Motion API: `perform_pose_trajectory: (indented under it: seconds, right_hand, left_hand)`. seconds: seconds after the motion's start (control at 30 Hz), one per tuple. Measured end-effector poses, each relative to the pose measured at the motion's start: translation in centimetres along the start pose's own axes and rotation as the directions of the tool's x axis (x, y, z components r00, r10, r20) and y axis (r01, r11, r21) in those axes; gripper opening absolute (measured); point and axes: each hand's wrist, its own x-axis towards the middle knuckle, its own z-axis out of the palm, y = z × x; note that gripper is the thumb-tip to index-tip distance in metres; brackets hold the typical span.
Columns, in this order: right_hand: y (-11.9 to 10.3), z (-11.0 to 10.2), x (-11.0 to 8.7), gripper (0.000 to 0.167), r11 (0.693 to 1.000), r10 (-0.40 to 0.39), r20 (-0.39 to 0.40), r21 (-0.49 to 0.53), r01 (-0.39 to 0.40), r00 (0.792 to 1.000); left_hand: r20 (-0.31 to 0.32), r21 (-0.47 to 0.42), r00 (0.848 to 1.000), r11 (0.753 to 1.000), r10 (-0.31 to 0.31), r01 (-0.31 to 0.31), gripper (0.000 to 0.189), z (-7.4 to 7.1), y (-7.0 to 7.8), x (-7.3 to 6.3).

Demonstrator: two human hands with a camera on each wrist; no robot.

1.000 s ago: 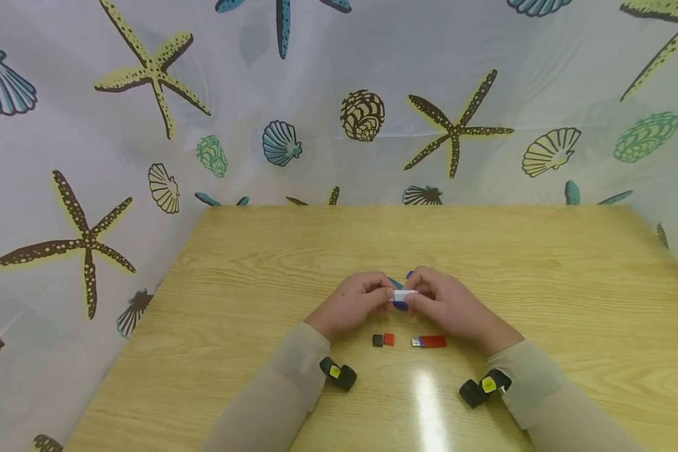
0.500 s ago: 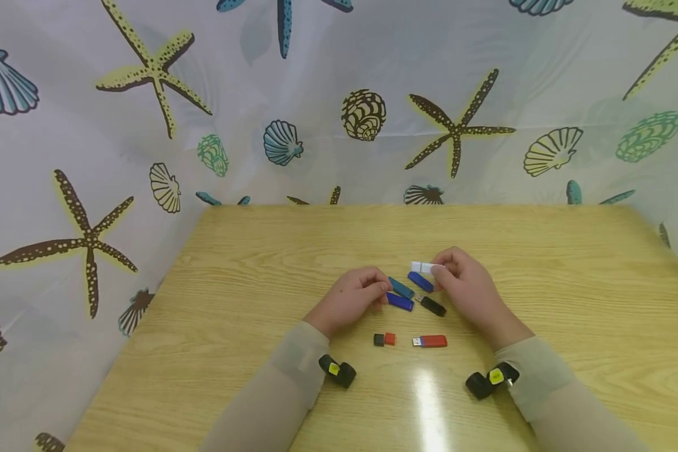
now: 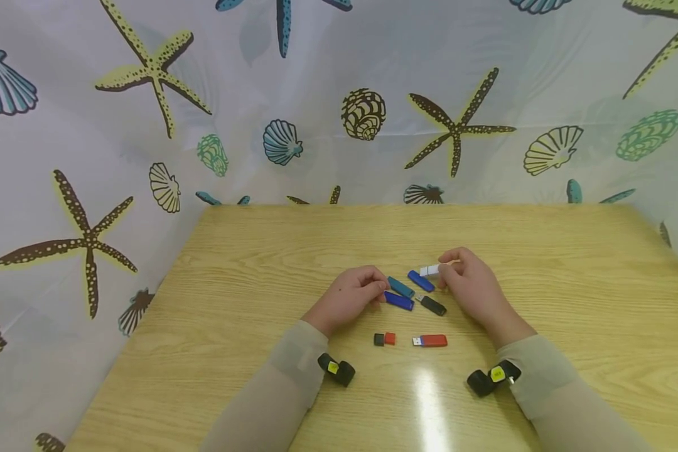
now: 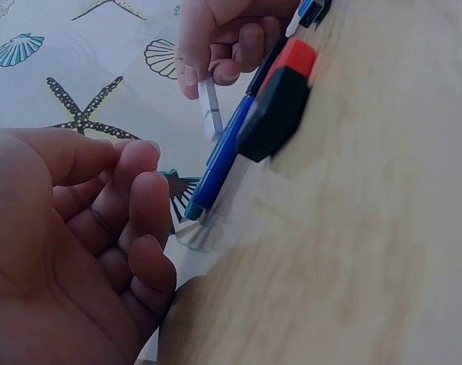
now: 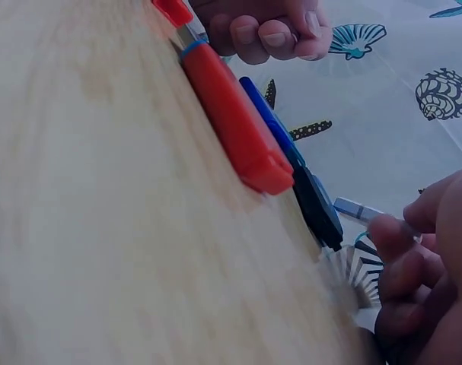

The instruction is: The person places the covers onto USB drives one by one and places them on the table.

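Between thumb and fingertips my right hand [image 3: 470,285] pinches one end of a white USB stick [image 3: 430,270], whose seam shows across its body. The stick's free end points left and overlaps a blue USB stick [image 3: 420,280] in the head view. My left hand [image 3: 353,296] has loosely curled fingers with nothing in them; its fingertips are right at the ends of a dark blue USB stick [image 3: 399,301] and a teal one [image 3: 401,287]. Beside these lies a black USB stick [image 3: 432,306], its metal plug bare.
Nearer the front lies a red USB stick [image 3: 434,341] with its plug bare. To its left, a black cap [image 3: 379,339] and a red cap [image 3: 390,339] lie side by side on the wooden table [image 3: 248,270]. A shell-patterned cloth [image 3: 316,163] hangs behind.
Both hands were together at the white USB stick. The right hand has carried it off to the right and back, then tilted it slightly. The left hand has stayed nearly in place.
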Motion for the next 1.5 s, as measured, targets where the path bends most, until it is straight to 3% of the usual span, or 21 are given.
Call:
perform_pose_trajectory:
  seconds: [0.23, 0.4, 0.6, 0.73, 0.87, 0.97, 1.03, 1.17, 1.3, 1.4, 1.5]
  right_hand:
    - [-0.2, 0.0, -0.1, 0.028, 0.999, -0.033, -0.059, -0.044, 0.03, 0.998]
    - [0.0, 0.1, -0.1, 0.026, 0.998, -0.043, -0.065, -0.048, 0.04, 0.997]
    - [-0.3, 0.0, -0.3, 0.028, 0.998, -0.038, -0.058, -0.043, 0.036, 0.998]
    - [-0.6, -0.1, -0.5, 0.03, 0.999, -0.029, -0.046, -0.039, 0.027, 0.999]
    - [-0.5, 0.0, -0.4, 0.03, 0.999, -0.027, -0.037, -0.047, 0.025, 0.999]
    - [-0.2, 0.1, -0.2, 0.03, 0.998, -0.03, -0.035, -0.054, 0.028, 0.999]
    - [0.0, 0.1, -0.1, 0.03, 0.998, -0.032, -0.036, -0.056, 0.03, 0.999]
    - [0.1, 0.1, -0.1, 0.03, 0.998, -0.034, -0.032, -0.063, 0.032, 0.999]
    - [0.0, 0.0, -0.2, 0.031, 0.997, -0.043, -0.018, -0.072, 0.041, 0.999]
    - [-0.1, 0.0, -0.2, 0.031, 0.996, -0.053, -0.011, -0.071, 0.052, 0.999]
    - [-0.2, 0.0, -0.2, 0.031, 0.996, -0.061, -0.007, -0.073, 0.061, 0.998]
  left_hand:
    - [-0.001, -0.004, 1.0, 1.0, -0.014, 0.014, 0.018, -0.1, -0.1, 0.0]
    - [0.004, 0.053, 1.0, 0.998, -0.029, 0.029, 0.01, -0.1, 0.0, 0.0]
    - [0.098, 0.18, 0.994, 0.983, -0.054, 0.036, 0.005, -0.4, 0.2, 0.0]
    - [0.235, 0.26, 0.969, 0.966, -0.072, 0.009, 0.004, -1.0, 0.5, -0.4]
    - [0.359, 0.368, 0.927, 0.929, -0.105, -0.037, 0.012, -1.5, 1.1, -0.9]
    - [0.407, 0.434, 0.904, 0.898, -0.133, -0.064, 0.017, -1.5, 1.5, -1.0]
    - [0.417, 0.462, 0.897, 0.884, -0.144, -0.074, 0.018, -1.3, 1.8, -1.1]
    - [0.422, 0.501, 0.897, 0.858, -0.131, -0.111, 0.016, -0.9, 1.9, -1.1]
    - [0.397, 0.53, 0.911, 0.837, -0.107, -0.133, 0.014, -0.9, 1.5, -0.9]
    - [0.373, 0.511, 0.923, 0.851, -0.093, -0.121, 0.012, -1.2, 1.1, -0.8]
    - [0.363, 0.459, 0.927, 0.883, -0.088, -0.096, 0.011, -1.5, 0.8, -0.7]
